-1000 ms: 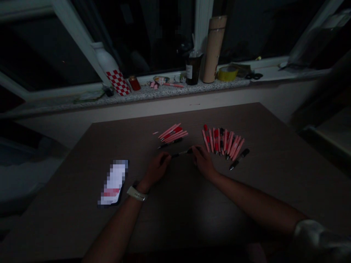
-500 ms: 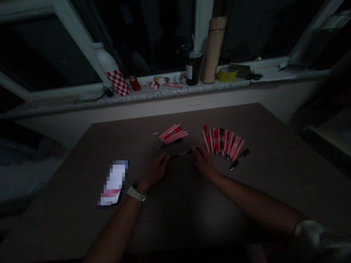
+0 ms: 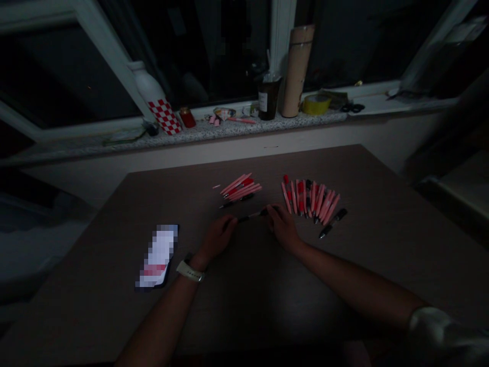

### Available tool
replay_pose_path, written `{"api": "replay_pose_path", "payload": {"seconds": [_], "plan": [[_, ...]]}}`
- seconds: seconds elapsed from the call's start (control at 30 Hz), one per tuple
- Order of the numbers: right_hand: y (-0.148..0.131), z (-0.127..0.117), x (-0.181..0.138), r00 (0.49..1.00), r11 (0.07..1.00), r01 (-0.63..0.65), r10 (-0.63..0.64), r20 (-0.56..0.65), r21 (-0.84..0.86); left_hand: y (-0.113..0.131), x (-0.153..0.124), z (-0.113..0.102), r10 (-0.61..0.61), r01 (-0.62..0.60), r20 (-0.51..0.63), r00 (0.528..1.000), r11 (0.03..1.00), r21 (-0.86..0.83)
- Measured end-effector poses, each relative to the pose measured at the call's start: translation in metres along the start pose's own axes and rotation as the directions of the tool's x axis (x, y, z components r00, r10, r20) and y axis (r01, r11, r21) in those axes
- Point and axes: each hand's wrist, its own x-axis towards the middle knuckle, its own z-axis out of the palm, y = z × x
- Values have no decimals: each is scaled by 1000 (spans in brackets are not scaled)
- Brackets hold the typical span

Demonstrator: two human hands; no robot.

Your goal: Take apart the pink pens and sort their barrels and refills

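A dark pen [image 3: 249,216] with a clear middle stretches between my two hands above the table. My left hand [image 3: 219,235] is closed on one end of it, a pale band round that wrist. The fingers of my right hand [image 3: 281,225] pinch the other end. Just beyond my hands lies a loose bunch of pink, red and black pens [image 3: 240,187]. To the right, several more pens [image 3: 310,199] are fanned out side by side, mostly pink with some red and black. One black pen [image 3: 332,223] rests apart at the right end of that fan.
A lit phone [image 3: 157,257] lies on the brown table [image 3: 114,219] left of my left hand. On the windowsill [image 3: 229,129] stand a checkered bottle [image 3: 164,114], a small red jar [image 3: 187,117], a dark cup [image 3: 268,99], a tall tumbler [image 3: 298,71] and yellow tape [image 3: 316,104].
Almost nothing differs. Both hands keep the same hold on the dark pen, and the view has shifted very slightly.
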Motion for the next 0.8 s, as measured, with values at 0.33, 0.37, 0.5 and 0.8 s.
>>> {"api": "replay_pose_path", "payload": {"seconds": [0.33,0.37,0.5,0.8], "plan": [[-1,0,-1,1000,1000,3,-3,3,-14,0,-1,0,18,-18,-25,1000,1000,13],[-1,0,-1,1000,1000,3,-3,5,-14,-1,-1,1,16,-16,-26,1000,1000,17],[-2,0,-1,1000,1000,2,-2,9,-11,-2,0,2,2,-2,-1,1000,1000,24],[-2,0,-2,1000,1000,-6,6,-3,21,3,-1,-1,24,-24,-3,1000,1000,-4]]}}
